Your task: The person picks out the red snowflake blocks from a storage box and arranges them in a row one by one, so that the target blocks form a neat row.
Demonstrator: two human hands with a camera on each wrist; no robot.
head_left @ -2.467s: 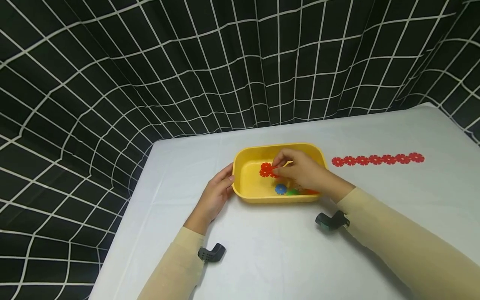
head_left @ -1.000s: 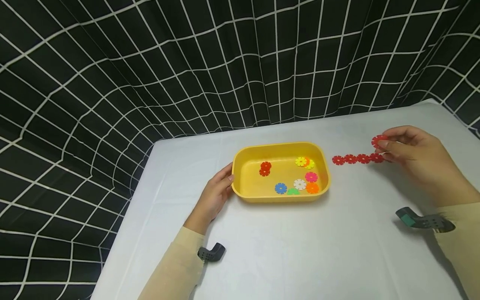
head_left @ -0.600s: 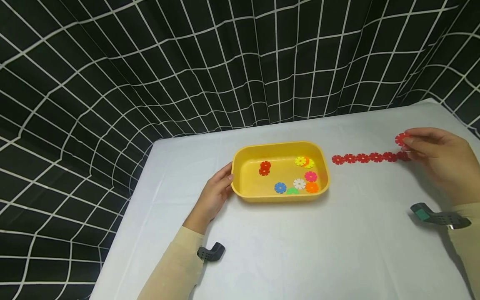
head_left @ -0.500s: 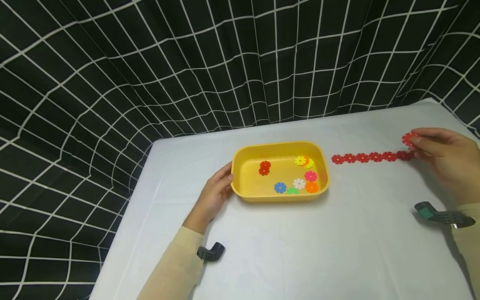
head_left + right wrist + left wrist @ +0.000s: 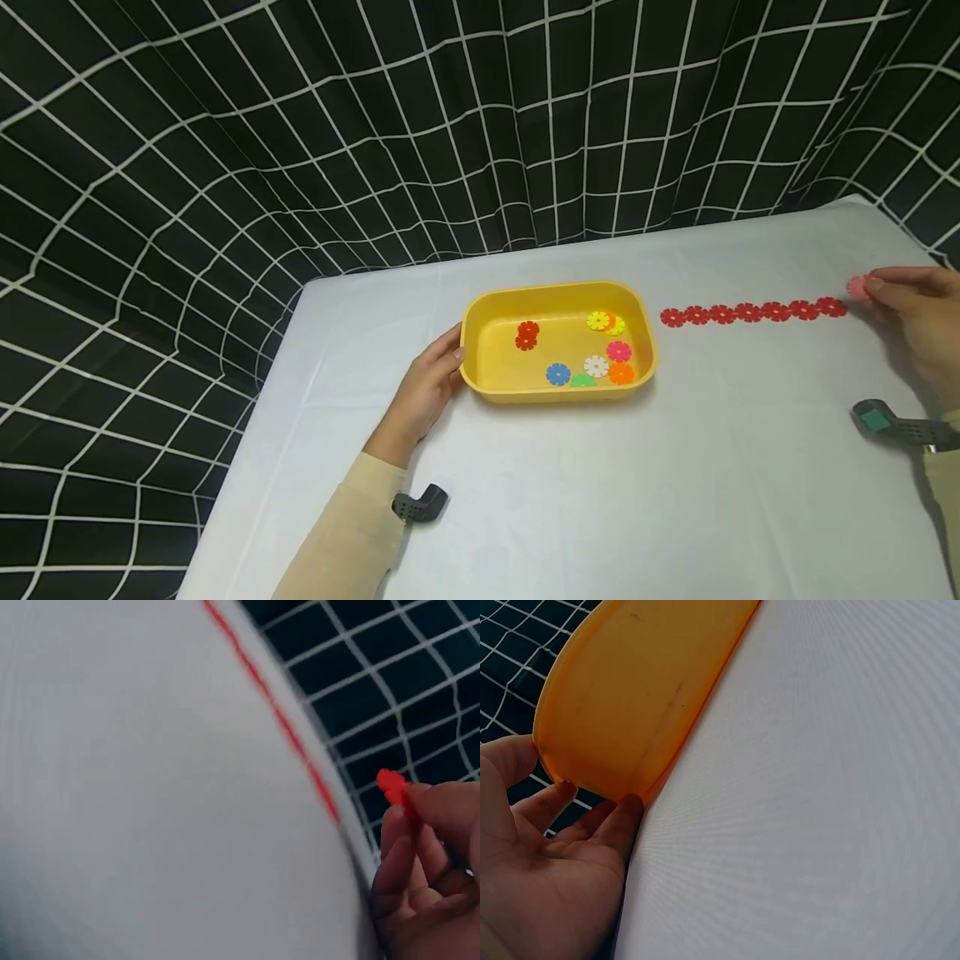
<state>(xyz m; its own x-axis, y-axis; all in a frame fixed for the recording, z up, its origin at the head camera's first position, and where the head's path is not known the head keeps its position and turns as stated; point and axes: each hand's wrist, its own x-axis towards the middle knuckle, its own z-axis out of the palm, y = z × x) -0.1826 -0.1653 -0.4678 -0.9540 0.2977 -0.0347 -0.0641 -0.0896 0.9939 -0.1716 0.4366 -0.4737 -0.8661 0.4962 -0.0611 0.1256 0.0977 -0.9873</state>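
My right hand (image 5: 926, 321) pinches a red notched flower disc (image 5: 858, 287) between thumb and fingertips, just beyond the right end of a row of red flower discs (image 5: 747, 312) on the table. In the right wrist view the held disc (image 5: 391, 786) shows nearly edge-on, raised past the end of the row (image 5: 281, 720). My left hand (image 5: 423, 387) holds the left end of a yellow tray (image 5: 555, 397). In the left wrist view its thumb is at the rim of the tray (image 5: 622, 690), with fingertips against the end wall.
In the tray are two overlapping red discs (image 5: 527, 335), a blue disc (image 5: 558, 374), a white disc (image 5: 596, 367), a pink disc (image 5: 618, 351) and several others. White cloth covers the table (image 5: 600, 500). A black gridded curtain (image 5: 480, 125) stands behind it.
My right hand has taken a red disc out of the tray and carried it rightward above the row to beyond its right end. The left hand stays at the tray.
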